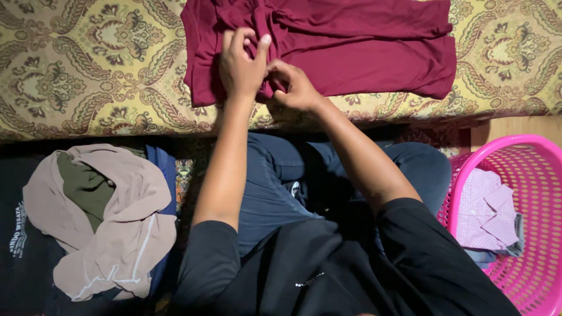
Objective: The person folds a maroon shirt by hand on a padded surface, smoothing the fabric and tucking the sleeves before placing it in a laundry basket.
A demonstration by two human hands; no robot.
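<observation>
Head view: soft, light maroon knit garment (351, 52) spread on paisley-patterned bed (88, 70). Left hand (241, 64) and right hand (295, 86) both pinched on bunched near edge; limp fabric judged best gripped at hems.

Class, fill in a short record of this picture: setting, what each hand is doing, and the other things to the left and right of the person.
Setting: patterned gold cloth under a maroon garment
Left hand: gripping the maroon garment's near edge
Right hand: pinching the same edge, touching the left hand
To the left: beige cloth on a pile of dark clothes
To the right: pink basket holding a lilac checked shirt
</observation>
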